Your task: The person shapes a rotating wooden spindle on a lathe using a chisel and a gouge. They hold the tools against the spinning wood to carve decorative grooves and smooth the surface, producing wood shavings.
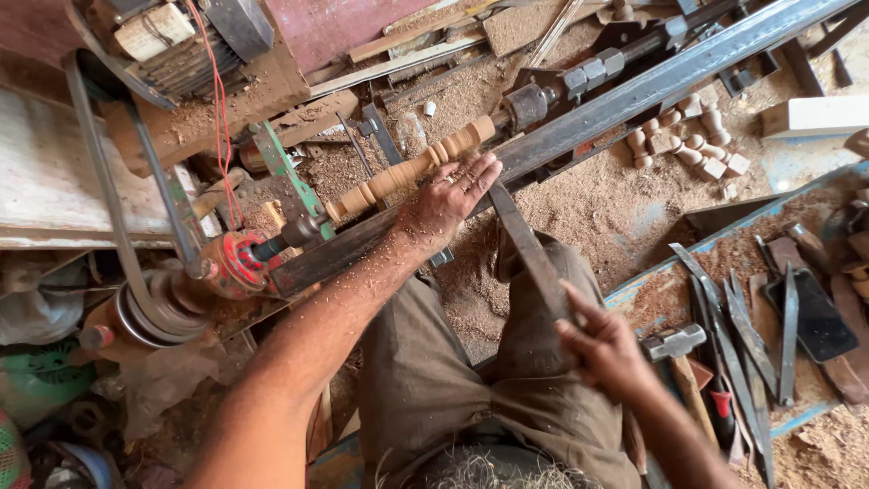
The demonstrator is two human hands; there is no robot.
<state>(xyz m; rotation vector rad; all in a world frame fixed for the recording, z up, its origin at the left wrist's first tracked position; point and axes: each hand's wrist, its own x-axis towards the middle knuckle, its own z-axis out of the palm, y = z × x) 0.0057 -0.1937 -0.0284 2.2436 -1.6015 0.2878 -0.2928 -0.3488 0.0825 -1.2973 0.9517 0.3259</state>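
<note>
Chisel [529, 249], a long flat steel blade, runs from my right hand [608, 349] near my lap up and away to my left hand [450, 201] at the lathe. My right hand is closed around the chisel's near end, fingers curled over it, just above my knee. Beside that hand, to the right, a hammer [674, 342] and several more flat tools [747, 340] lie on a dusty blue surface [634, 292]. Farther out, my left hand lies palm down with fingers spread and only loosely bent, pressing the blade's far end onto the steel tool rest [634, 95]. Just beyond my fingertips sits the turned wooden spindle [412, 169], ribbed with beads, mounted between the red drive end [237, 263] and the tailstock [529, 104]. Sawdust [588, 195] covers the floor around it, with small turned pieces [690, 145] lying past the rest.
</note>
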